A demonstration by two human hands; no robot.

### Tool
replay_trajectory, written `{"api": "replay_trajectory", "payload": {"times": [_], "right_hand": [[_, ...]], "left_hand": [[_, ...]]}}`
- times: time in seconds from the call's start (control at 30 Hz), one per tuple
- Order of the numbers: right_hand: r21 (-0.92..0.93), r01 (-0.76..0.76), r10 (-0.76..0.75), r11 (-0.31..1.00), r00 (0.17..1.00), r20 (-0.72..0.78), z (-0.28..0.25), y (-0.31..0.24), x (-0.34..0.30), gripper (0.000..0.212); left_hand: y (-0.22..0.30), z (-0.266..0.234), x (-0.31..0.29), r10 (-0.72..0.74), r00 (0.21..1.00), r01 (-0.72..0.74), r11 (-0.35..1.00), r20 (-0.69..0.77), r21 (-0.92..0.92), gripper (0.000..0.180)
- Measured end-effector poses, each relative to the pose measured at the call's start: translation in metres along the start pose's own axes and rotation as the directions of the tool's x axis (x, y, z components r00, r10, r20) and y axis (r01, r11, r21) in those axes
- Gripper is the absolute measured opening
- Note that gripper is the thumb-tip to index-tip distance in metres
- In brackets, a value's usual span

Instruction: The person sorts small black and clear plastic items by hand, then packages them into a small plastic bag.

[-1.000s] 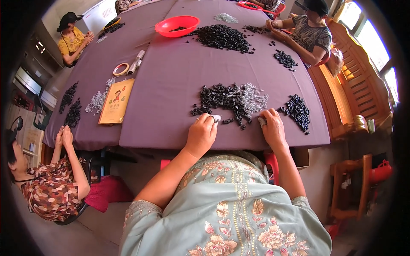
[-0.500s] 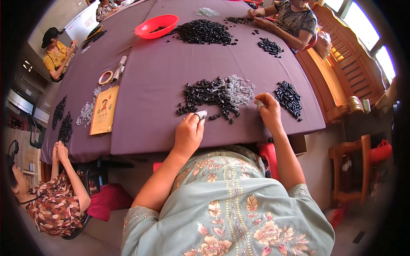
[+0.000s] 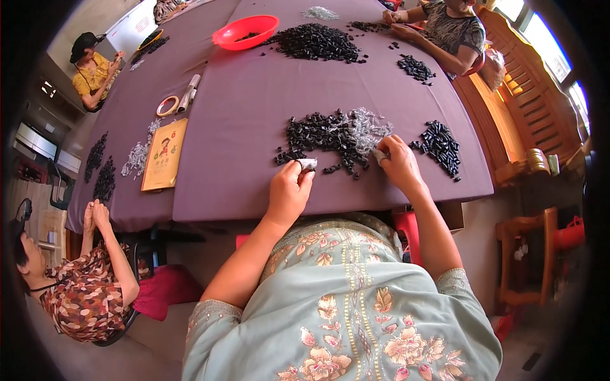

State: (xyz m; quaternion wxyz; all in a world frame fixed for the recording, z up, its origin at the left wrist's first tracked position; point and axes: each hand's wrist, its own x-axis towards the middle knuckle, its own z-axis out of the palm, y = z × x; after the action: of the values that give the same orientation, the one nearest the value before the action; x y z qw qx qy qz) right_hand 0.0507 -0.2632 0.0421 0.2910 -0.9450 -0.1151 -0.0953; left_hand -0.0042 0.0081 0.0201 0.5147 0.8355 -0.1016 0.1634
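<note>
My left hand (image 3: 290,193) is closed in front of the near left edge of a pile of short black plastic pieces (image 3: 318,134). A small dark piece shows at its fingertips, and a pale grey wrap (image 3: 307,164) covers one fingertip. My right hand (image 3: 401,166) has its fingers bent together at the near right edge of a heap of small clear pieces (image 3: 368,127), which adjoins the black pile. Grey wrapping shows on a digit of this hand too; what its fingertips hold, if anything, is hidden. Right of that hand lies a separate group of longer black pieces (image 3: 440,147).
A purple cloth (image 3: 235,127) covers the table. Farther off are a red bowl (image 3: 246,30) and a large black heap (image 3: 316,43). At left lie a yellow booklet (image 3: 164,155), a tape roll (image 3: 168,106) and a silvery roll (image 3: 189,94). Other people work around the table.
My right hand has moved left to the edge of the clear heap. My left hand keeps almost the same place by the black pile. The whole view has shifted slightly.
</note>
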Motion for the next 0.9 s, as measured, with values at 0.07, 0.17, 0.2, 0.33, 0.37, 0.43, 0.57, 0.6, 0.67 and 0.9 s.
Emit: {"api": "replay_trajectory", "payload": {"times": [0.07, 0.17, 0.2, 0.33, 0.37, 0.43, 0.57, 0.6, 0.67, 0.9], "right_hand": [[0.077, -0.019, 0.020, 0.997, 1.000, -0.005, 0.000, 0.000, -0.002, 0.018], [0.172, -0.025, 0.035, 0.985, 0.998, -0.053, 0.002, 0.006, -0.004, 0.018], [0.204, -0.060, 0.072, 0.977, 0.996, -0.052, 0.004, 0.006, -0.005, 0.016], [0.292, -0.100, 0.121, 0.951, 0.991, -0.053, 0.004, 0.008, -0.005, 0.015], [0.330, -0.116, 0.139, 0.937, 0.989, -0.045, 0.005, 0.010, -0.006, 0.016], [0.333, -0.123, 0.153, 0.935, 0.986, -0.066, 0.005, 0.012, -0.007, 0.017], [0.219, -0.068, 0.073, 0.973, 0.997, -0.017, -0.002, 0.000, -0.009, 0.022], [0.147, -0.033, 0.035, 0.989, 0.999, -0.013, -0.001, -0.004, -0.009, 0.025], [0.045, 0.009, -0.010, 0.999, 1.000, 0.014, -0.001, -0.010, -0.007, 0.027], [-0.023, 0.064, -0.062, 0.998, 0.995, 0.076, -0.004, -0.002, -0.004, 0.024]], "left_hand": [[-0.003, 0.000, 0.000, 0.030, 1.000, -0.030, 0.999, -0.006, 0.026, 0.013], [0.000, 0.001, 0.000, 0.034, 0.999, -0.033, 0.999, -0.004, 0.037, 0.014], [0.002, 0.001, 0.000, 0.002, 1.000, -0.001, 1.000, -0.001, 0.026, 0.014], [-0.005, 0.002, 0.000, 0.006, 1.000, -0.007, 1.000, -0.017, -0.014, 0.016], [-0.005, 0.003, 0.000, 0.009, 1.000, -0.009, 1.000, -0.012, -0.015, 0.016], [-0.005, 0.003, 0.000, 0.027, 1.000, -0.027, 1.000, -0.014, -0.012, 0.015], [-0.003, 0.002, 0.001, 0.052, 0.998, -0.051, 0.999, -0.023, 0.019, 0.013], [-0.003, 0.001, 0.001, 0.029, 0.999, -0.029, 1.000, -0.025, 0.007, 0.012], [-0.002, 0.002, 0.001, 0.012, 1.000, -0.012, 1.000, -0.023, -0.008, 0.012], [0.010, 0.001, 0.001, 0.018, 1.000, -0.019, 1.000, -0.022, -0.018, 0.011]]}}
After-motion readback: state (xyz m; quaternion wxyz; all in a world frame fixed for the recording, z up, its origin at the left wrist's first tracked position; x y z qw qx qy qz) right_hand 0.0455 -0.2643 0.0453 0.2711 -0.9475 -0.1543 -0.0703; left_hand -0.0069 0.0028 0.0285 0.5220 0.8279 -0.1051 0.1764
